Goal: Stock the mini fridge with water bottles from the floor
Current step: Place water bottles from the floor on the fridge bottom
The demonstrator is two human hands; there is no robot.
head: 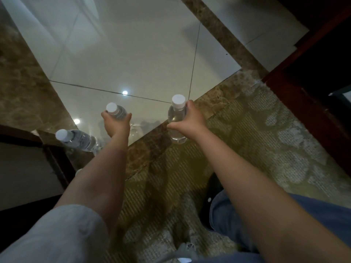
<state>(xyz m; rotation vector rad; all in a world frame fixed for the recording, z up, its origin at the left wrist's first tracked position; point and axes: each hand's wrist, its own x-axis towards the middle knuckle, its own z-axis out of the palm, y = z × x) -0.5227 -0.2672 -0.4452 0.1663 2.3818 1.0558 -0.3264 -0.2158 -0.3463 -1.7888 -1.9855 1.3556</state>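
**Bottles in both hands, one more on floor**

Both arms stretch out in front, seen from above.

L side: left hand [116, 123] grips the left bottle [119, 112] high up, just under its white cap, w/ thumb and fingers curled round either side. That bottle is over the glossy pale tile floor [133, 54], w/ a faint reflection below it. The hand hides its base, so can't tell if it touches the tile.

R side: right hand [187, 118] is wrapped round the right bottle [175, 114]. The fingers sit up by the neck and the thumb lies across the body lower down. This bottle is upright and clear, w/ a white cap on top. Its base shows below the hand, over the brown marble strip [150, 147] that borders the tile. Can't tell whether it touches the strip or is just off it. The two held bottles are apart and approx level w/ each other.

The third bottle [79, 139] stands on the floor just left of the left forearm. It is not held, has its cap on, and is next to a dark wood panel [55, 162].

Patterned carpet [256, 145] lies on the near side of the marble strip, under the right arm. Dark wood furniture [313, 111] runs along the right edge. A grey sleeve [57, 234] is pushed up the left arm, and blue jeans [228, 215] show low right.
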